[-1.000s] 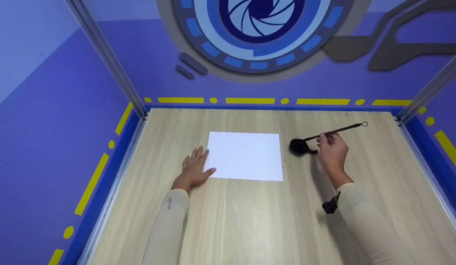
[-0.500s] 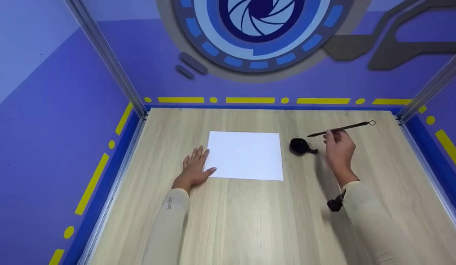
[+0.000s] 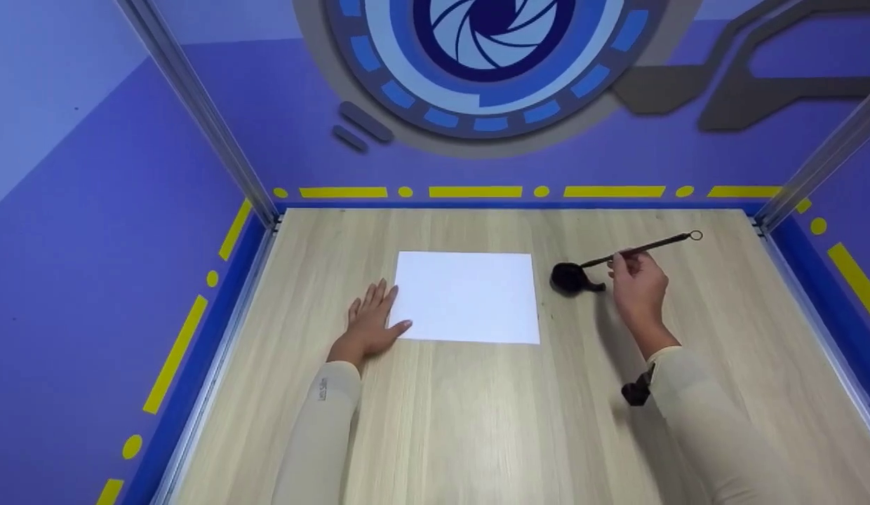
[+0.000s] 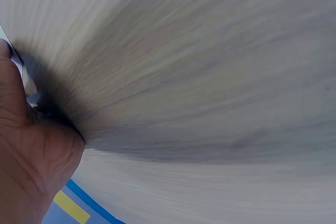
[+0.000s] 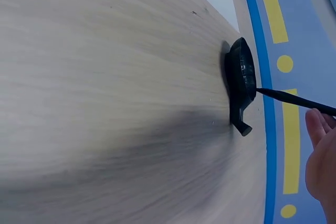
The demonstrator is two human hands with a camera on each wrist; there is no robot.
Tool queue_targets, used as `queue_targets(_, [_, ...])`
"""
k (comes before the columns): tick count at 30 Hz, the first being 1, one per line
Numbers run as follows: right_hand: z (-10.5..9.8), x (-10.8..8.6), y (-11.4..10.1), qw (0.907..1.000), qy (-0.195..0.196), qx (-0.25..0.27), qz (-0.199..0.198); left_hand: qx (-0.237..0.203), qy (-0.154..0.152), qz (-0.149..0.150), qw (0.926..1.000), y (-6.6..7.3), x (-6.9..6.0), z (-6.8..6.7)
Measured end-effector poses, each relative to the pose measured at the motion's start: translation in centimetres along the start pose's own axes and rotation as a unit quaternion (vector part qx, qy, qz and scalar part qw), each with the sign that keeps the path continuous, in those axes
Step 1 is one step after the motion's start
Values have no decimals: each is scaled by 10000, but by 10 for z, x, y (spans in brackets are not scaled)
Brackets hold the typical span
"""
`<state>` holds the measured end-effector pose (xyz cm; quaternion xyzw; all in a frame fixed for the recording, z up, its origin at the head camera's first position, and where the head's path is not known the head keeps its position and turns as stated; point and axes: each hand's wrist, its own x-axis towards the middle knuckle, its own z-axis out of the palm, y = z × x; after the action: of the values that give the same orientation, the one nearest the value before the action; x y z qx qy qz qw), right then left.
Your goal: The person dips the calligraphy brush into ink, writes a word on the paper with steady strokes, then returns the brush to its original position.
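Observation:
My right hand (image 3: 638, 286) pinches a dark writing brush (image 3: 665, 243) with a small hanging ring at its top end. The brush slants down to the left, and its tip meets the rim of a small black ink dish (image 3: 567, 279) with a short handle. In the right wrist view the brush (image 5: 294, 99) reaches the edge of the dish (image 5: 242, 72). A white sheet of paper (image 3: 466, 298) lies flat left of the dish. With fingers spread, my left hand (image 3: 370, 324) rests on the paper's left edge; the left wrist view shows mostly its thumb side (image 4: 37, 156).
A light wooden table (image 3: 470, 421) carries everything. Blue-purple printed walls (image 3: 217, 84) with metal corner posts close it in at the back and both sides. A small black device (image 3: 637, 390) hangs under my right wrist.
The brush tip was at the dish, lifted away to the right half a second ago, and is now back at the dish rim. My left hand and the paper have stayed put.

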<state>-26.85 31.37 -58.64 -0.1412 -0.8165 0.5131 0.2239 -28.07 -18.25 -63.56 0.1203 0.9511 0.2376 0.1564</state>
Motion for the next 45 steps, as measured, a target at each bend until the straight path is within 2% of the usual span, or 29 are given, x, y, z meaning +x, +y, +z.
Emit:
queue_targets(8, [-7, 6, -4, 9996, 133, 164, 160, -102, -90, 0, 9999, -2, 1, -1])
queue_targets(12, [-4, 5, -3, 9997, 58, 223, 75, -183, -180, -16, 9997, -6, 5, 3])
queue_targets(16, [-2, 3, 0, 9998, 7, 197, -3, -251, -107, 54, 9996, -9, 8, 7])
queue_targets(21, [-3, 3, 3, 9999, -35, 48, 100, -353, -46, 118, 9993, -6, 6, 5])
queue_targets(28, [-10, 5, -2, 9998, 3, 98, 154, -33, -63, -14, 10000, 1, 1, 0])
queue_targets(35, [-5, 5, -1, 9999, 13, 117, 33, -60, -106, -32, 9999, 0, 2, 0])
queue_targets(45, [-5, 2, 4, 10000, -14, 49, -4, -120, -238, -55, 9996, -11, 10, 5])
